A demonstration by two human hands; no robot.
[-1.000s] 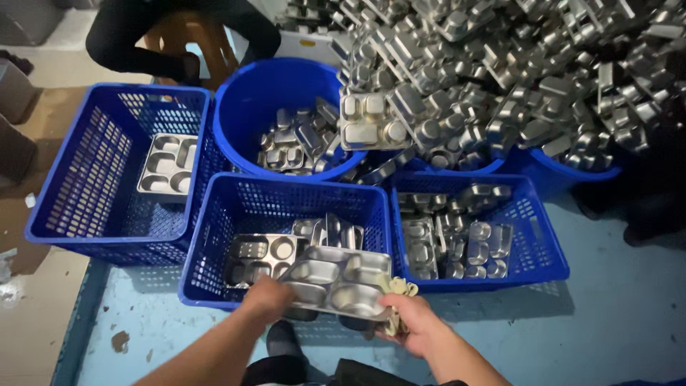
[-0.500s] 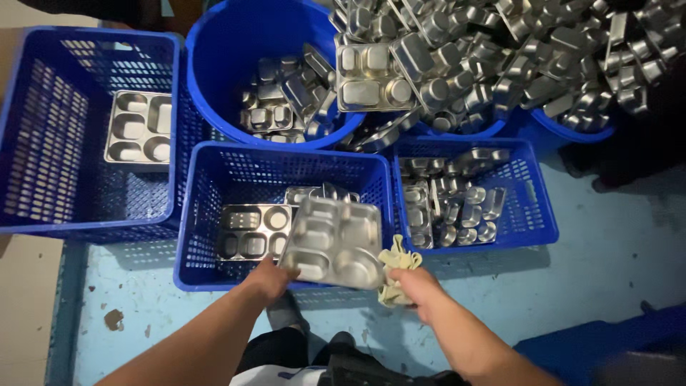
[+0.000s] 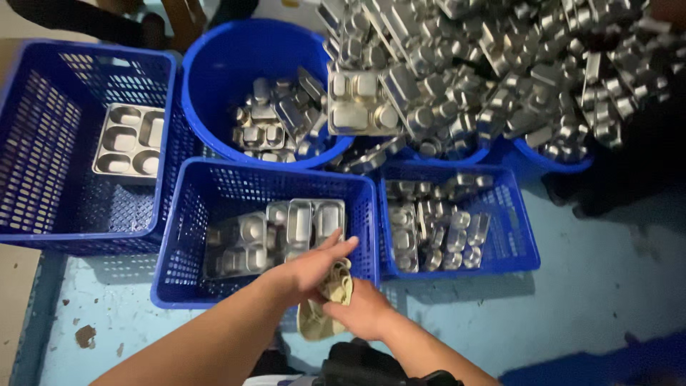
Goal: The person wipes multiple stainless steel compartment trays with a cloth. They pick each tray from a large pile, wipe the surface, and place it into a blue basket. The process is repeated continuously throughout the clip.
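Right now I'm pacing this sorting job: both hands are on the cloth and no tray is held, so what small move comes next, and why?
Probably the left hand lets go of the beige cloth and reaches for another steel tray from the heap. The right hand already grips the cloth, neither hand holds a tray, and trays lie in the blue crate just ahead.

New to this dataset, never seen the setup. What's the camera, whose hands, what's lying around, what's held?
There is one picture, from a camera worn on a person's head, looking down at their own bare hands. The right hand grips a pale cloth; the left hand rests on that cloth, above the rim of the middle blue crate, which holds steel compartment trays. The left crate holds one tray; the right crate holds several. Behind, a round blue tub holds more trays, beside a large heap of trays. Everything sits on a light blue floor.
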